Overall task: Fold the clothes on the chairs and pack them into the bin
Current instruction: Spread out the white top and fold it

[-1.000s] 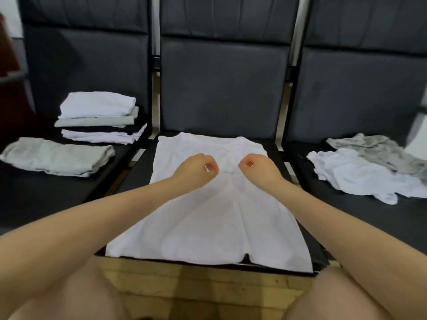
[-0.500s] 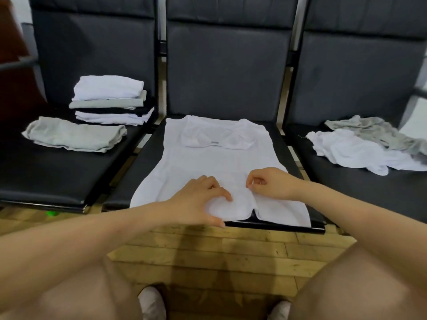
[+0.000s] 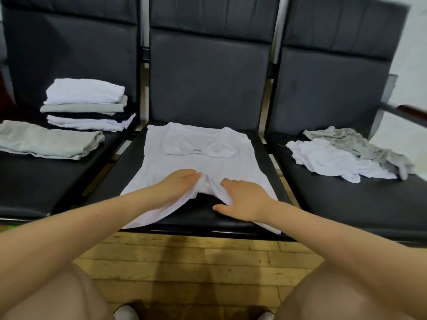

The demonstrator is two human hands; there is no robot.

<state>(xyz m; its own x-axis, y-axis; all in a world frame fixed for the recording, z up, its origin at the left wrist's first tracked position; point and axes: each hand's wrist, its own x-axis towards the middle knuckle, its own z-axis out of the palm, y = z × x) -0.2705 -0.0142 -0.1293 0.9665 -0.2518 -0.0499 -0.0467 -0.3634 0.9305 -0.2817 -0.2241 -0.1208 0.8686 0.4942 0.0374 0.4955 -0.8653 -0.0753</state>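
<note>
Folded stack (image 3: 85,105) upper left; unfolded heap (image 3: 346,155) at right; no bin in view. Left hand (image 3: 179,184) and right hand (image 3: 242,199), each grip pinched on white shirt (image 3: 198,162) hem, centre.

shirt (image 3: 198,162) on middle chair (image 3: 208,88), stack (image 3: 85,105) left

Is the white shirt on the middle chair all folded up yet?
Partly: white shirt lies spread, top folded down; both hands lift its hem.

White shirt (image 3: 196,167), hem bunched, mid-seat
</note>
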